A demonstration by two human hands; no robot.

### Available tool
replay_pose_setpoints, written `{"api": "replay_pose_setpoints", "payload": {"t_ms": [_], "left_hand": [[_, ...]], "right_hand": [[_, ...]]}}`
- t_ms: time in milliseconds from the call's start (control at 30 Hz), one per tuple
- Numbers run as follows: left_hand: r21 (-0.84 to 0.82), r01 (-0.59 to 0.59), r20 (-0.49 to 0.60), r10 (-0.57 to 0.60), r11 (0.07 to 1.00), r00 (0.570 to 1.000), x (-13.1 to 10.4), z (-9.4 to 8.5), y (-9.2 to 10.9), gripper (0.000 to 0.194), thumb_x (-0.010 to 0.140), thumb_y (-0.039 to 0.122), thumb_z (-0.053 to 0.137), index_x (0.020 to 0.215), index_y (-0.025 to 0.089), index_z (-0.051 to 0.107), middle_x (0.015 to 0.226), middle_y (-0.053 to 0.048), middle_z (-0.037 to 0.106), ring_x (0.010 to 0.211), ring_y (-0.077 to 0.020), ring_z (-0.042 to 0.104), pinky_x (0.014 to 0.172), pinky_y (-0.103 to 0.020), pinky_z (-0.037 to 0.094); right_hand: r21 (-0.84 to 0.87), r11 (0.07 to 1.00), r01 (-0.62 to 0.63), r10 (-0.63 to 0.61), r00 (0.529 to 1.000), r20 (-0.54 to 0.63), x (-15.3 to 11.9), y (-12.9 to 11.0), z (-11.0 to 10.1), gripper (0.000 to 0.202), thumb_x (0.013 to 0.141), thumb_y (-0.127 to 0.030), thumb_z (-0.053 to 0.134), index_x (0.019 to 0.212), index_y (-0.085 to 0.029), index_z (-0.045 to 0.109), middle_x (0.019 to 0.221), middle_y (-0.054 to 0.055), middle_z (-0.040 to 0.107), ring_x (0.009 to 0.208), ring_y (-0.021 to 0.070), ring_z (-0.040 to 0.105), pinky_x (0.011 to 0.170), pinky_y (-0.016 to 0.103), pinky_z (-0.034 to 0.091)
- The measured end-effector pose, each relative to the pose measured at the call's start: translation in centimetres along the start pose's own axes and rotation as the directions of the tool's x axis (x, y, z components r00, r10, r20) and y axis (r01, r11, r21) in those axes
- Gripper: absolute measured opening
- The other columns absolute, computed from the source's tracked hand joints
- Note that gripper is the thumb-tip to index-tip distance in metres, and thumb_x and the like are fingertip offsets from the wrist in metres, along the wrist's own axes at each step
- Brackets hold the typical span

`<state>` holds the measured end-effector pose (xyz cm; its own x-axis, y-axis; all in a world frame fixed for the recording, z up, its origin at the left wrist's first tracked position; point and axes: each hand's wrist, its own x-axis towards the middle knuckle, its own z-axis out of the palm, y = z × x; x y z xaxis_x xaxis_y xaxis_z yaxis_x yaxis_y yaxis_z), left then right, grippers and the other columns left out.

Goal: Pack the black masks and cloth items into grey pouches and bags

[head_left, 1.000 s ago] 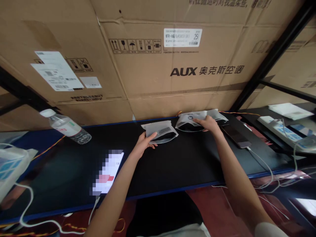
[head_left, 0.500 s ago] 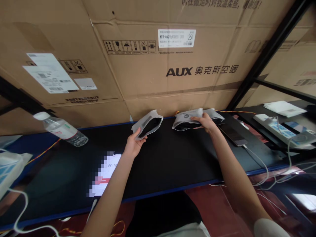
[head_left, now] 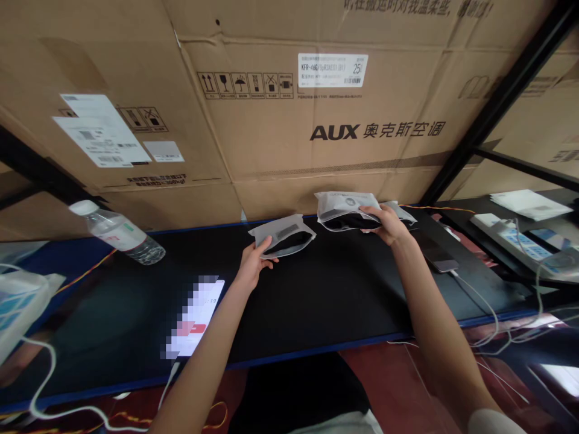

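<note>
Pouches were in hand: left hand (head_left: 253, 265) gripped one frosted pouch (head_left: 283, 234), right hand (head_left: 384, 222) pinched another pouch (head_left: 346, 209), both lifted off black mat (head_left: 316, 301). Next prob. needs firm hold w/ steady wrists.

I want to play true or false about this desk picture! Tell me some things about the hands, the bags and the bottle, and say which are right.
1. The left hand holds a frosted white plastic pouch with something dark inside. True.
2. The right hand is empty. False: it grips another frosted white pouch.
3. The clear plastic water bottle with a white cap stands upright. False: it lies on its side on the black desk mat.
4. A big brown cardboard box printed AUX stands behind the mat. True.
5. The dark phone lies to the left of both hands. False: it lies to the right.
</note>
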<state>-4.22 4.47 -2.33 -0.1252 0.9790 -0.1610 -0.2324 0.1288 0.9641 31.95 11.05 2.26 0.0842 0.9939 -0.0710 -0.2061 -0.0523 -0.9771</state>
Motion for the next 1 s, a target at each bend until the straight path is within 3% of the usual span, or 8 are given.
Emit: {"api": "replay_pose_setpoints", "payload": {"t_ms": [367, 533, 633, 733, 900, 1000], "left_hand": [[0.276, -0.027, 0.057, 0.012, 0.961, 0.998, -0.2, 0.5, -0.5, 0.047, 0.08, 0.05, 0.081, 0.106, 0.013, 0.069, 0.099, -0.014, 0.075, 0.056, -0.0169, 0.07, 0.04, -0.023, 0.049], [0.414, -0.073, 0.079, 0.044, 0.907, 0.996, -0.3, 0.6, -0.9, 0.049, 0.082, 0.06, 0.077, 0.098, 0.015, 0.069, 0.063, -0.005, 0.066, 0.045, -0.0146, 0.061, 0.035, -0.021, 0.04], [0.485, -0.086, 0.062, 0.064, 0.87, 0.996, -0.3, 0.6, -1.3, 0.049, 0.082, 0.063, 0.075, 0.092, 0.016, 0.068, 0.054, -0.001, 0.059, 0.038, -0.0109, 0.052, 0.031, -0.019, 0.032], [0.484, -0.084, 0.05, 0.069, 0.871, 0.996, -0.3, 0.6, -1.4, 0.05, 0.082, 0.065, 0.075, 0.092, 0.016, 0.067, 0.054, 0.001, 0.059, 0.039, -0.01, 0.051, 0.031, -0.018, 0.031], [0.401, -0.083, 0.117, 0.038, 0.912, 0.992, -0.1, 0.5, -1.3, 0.053, 0.08, 0.064, 0.075, 0.093, 0.015, 0.063, 0.06, -0.001, 0.063, 0.043, -0.0108, 0.055, 0.032, -0.018, 0.034], [0.35, -0.092, 0.087, 0.066, 0.932, 0.994, 0.0, 0.4, -1.4, 0.049, 0.08, 0.061, 0.076, 0.092, 0.015, 0.061, 0.062, 0.0, 0.062, 0.044, -0.0114, 0.057, 0.031, -0.018, 0.033]], "right_hand": [[-0.022, 1.0, -0.007, 0.008, 0.999, 0.049, -0.6, -0.1, 0.9, 0.041, 0.064, -0.032, 0.088, 0.095, -0.018, 0.065, 0.09, 0.007, 0.072, 0.069, 0.0183, 0.065, 0.048, 0.029, 0.06], [-0.003, 1.0, -0.012, 0.012, 0.999, 0.032, -0.7, 0.0, 1.1, 0.044, 0.063, -0.031, 0.089, 0.098, -0.019, 0.063, 0.09, 0.008, 0.072, 0.071, 0.019, 0.066, 0.049, 0.029, 0.061], [0.011, 1.0, -0.004, 0.004, 1.0, 0.031, -0.6, 0.0, 1.1, 0.043, 0.064, -0.03, 0.088, 0.098, -0.018, 0.064, 0.09, 0.008, 0.072, 0.072, 0.0195, 0.067, 0.049, 0.029, 0.061], [0.017, 1.0, -0.005, 0.004, 1.0, 0.03, -0.5, 0.2, 0.9, 0.043, 0.064, -0.03, 0.089, 0.098, -0.018, 0.065, 0.091, 0.007, 0.074, 0.072, 0.0195, 0.068, 0.049, 0.029, 0.061], [0.05, 0.999, -0.007, 0.005, 0.999, 0.041, -0.1, 0.5, 0.6, 0.045, 0.062, -0.031, 0.093, 0.097, -0.018, 0.067, 0.089, 0.005, 0.074, 0.068, 0.0182, 0.067, 0.048, 0.03, 0.061], [0.058, 0.998, -0.007, 0.004, 0.999, 0.054, -0.1, 0.4, 0.6, 0.044, 0.062, -0.031, 0.093, 0.097, -0.018, 0.068, 0.089, 0.004, 0.074, 0.067, 0.0177, 0.066, 0.049, 0.03, 0.062]]}}
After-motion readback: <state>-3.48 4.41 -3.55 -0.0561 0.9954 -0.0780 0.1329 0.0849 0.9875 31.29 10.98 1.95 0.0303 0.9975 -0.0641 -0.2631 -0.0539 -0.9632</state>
